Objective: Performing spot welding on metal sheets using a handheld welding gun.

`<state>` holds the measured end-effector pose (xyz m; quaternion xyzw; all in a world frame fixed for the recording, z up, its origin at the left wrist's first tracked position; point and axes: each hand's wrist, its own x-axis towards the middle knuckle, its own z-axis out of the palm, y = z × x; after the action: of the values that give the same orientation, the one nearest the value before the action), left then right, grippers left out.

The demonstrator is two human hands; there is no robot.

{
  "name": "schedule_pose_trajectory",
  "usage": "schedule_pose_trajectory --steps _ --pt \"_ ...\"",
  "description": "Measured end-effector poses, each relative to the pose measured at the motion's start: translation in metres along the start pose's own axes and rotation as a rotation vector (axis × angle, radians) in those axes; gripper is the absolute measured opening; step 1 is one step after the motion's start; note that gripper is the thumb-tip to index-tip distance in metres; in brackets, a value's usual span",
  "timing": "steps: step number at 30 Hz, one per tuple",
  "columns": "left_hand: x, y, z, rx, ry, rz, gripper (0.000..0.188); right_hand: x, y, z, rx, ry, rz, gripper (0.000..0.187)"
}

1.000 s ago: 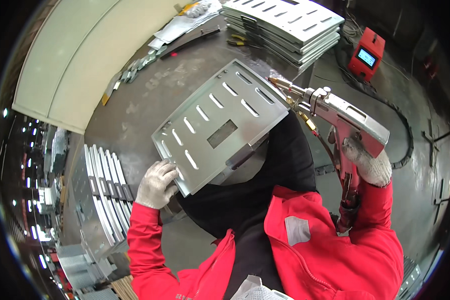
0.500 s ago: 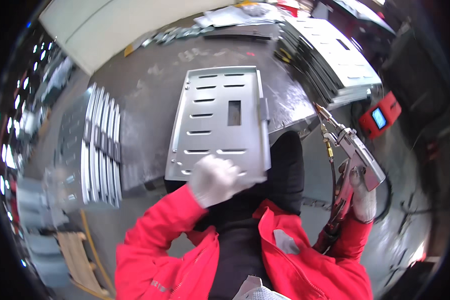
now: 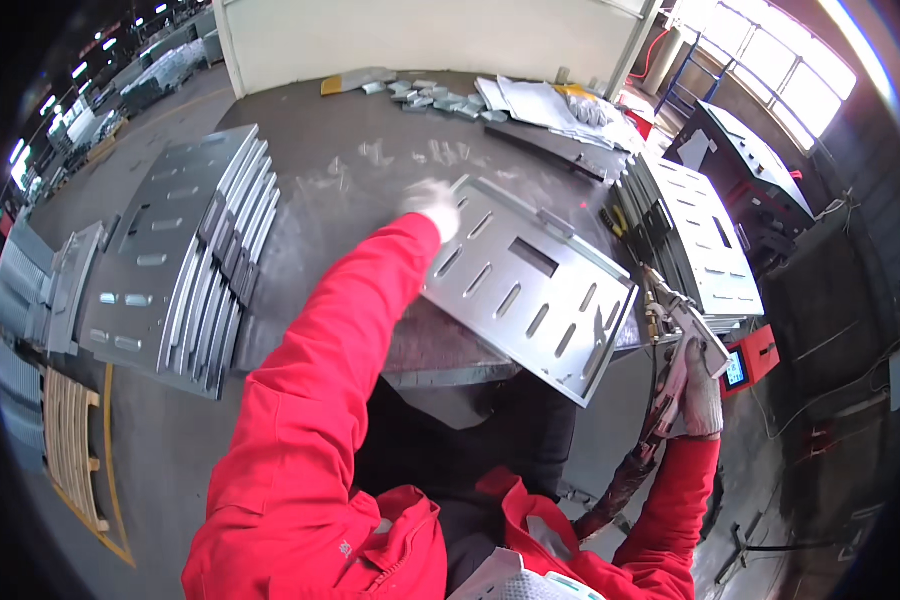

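Panel (image 3: 526,285) probably wants bracing at ten o'clock, left hand (image 3: 436,207) fingers too blurry to tell, right hand (image 3: 703,405) fingers curled round the torch (image 3: 695,335).

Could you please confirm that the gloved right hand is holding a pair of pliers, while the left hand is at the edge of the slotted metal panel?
Not quite: the head view shows the gloved right hand holding a welding torch, not pliers, while the left hand is at the edge of the slotted metal panel.

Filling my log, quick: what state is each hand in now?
Left hand: at the slotted panel, too blurred to tell.
Right hand: closed, holding the gun-shaped tool.
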<state>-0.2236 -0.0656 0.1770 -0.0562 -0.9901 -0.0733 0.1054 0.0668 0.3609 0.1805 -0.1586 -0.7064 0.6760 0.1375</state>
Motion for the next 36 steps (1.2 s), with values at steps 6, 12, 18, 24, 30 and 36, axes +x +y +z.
schedule_pose_trajectory --steps 6,12,18,24,30,36 --pt "-0.019 -0.038 -0.007 -0.019 -0.209 -0.034 0.039 0.024 -0.025 0.035 -0.048 -0.02 -0.049 0.063" --pt "-0.072 -0.119 -0.061 -0.17 -0.197 -0.107 0.032 0.093 -0.072 0.09 -0.132 -0.258 0.145 0.065" --pt "-0.036 -0.183 -0.007 -0.686 -0.225 0.065 0.019 0.221 -0.068 0.152 -0.031 -0.307 0.303 0.066" --pt "-0.028 -0.189 0.016 -0.817 -0.02 0.197 0.01 0.263 -0.071 0.166 -0.769 -0.368 0.315 0.065" --pt "-0.018 -0.197 0.035 -0.818 0.022 0.235 0.009 0.286 -0.142 0.38 -1.765 -0.322 -0.544 0.043" --pt "-0.011 -0.195 0.04 -0.825 0.114 0.279 0.008 0.44 -0.067 0.535 -1.647 -0.336 -1.116 0.032"
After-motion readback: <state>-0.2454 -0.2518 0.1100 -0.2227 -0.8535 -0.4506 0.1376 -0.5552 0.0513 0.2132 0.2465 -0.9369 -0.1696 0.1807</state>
